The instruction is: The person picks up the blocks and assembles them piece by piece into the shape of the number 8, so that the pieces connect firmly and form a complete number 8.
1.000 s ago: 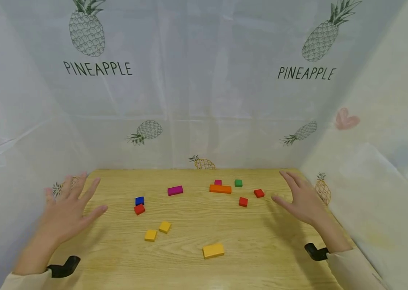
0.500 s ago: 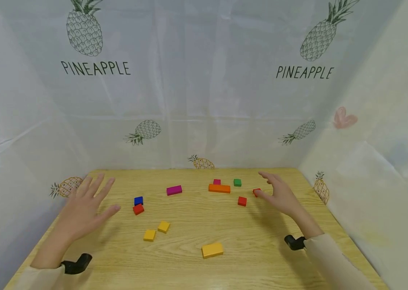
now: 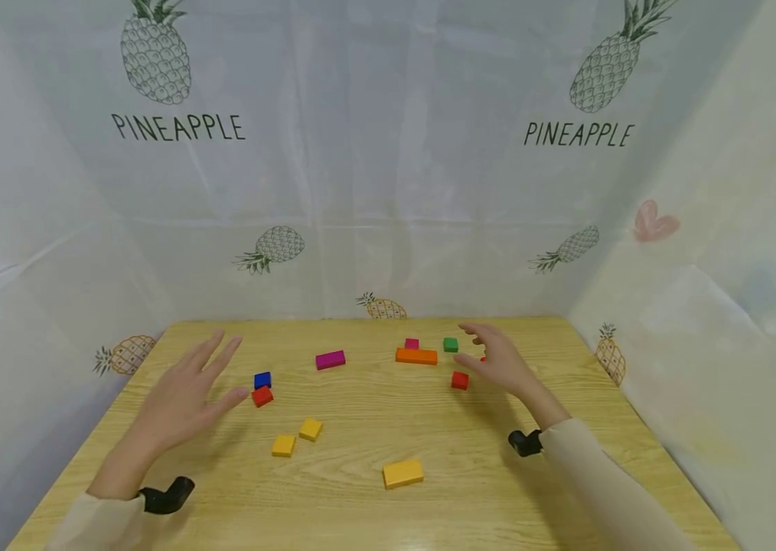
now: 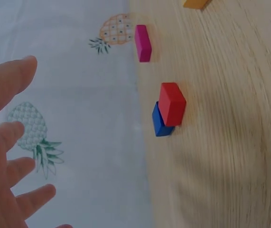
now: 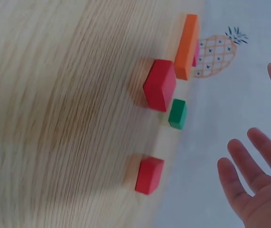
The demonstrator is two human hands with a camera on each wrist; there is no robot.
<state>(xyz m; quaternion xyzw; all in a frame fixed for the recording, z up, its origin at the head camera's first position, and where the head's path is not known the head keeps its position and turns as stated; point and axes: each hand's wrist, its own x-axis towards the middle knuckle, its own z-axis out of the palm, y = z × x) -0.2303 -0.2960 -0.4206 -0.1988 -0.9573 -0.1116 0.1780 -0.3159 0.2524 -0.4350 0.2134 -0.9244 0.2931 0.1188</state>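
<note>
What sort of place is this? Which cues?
Likely a small screened-off tabletop recording setup, though the wider room isn't visible. Pineapple-print sheeting encloses the back and sides of a wood-grain table, small coloured blocks lie scattered, and each wrist wears a black device.

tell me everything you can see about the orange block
The orange block is a long, slim bar with flat faces and straight edges, plain on the sides that show; it may be painted wood or plastic. It lies flat near the back of the table, its length running roughly left to right. A small pink block sits right behind it, perhaps touching. Nothing holds it.
</note>
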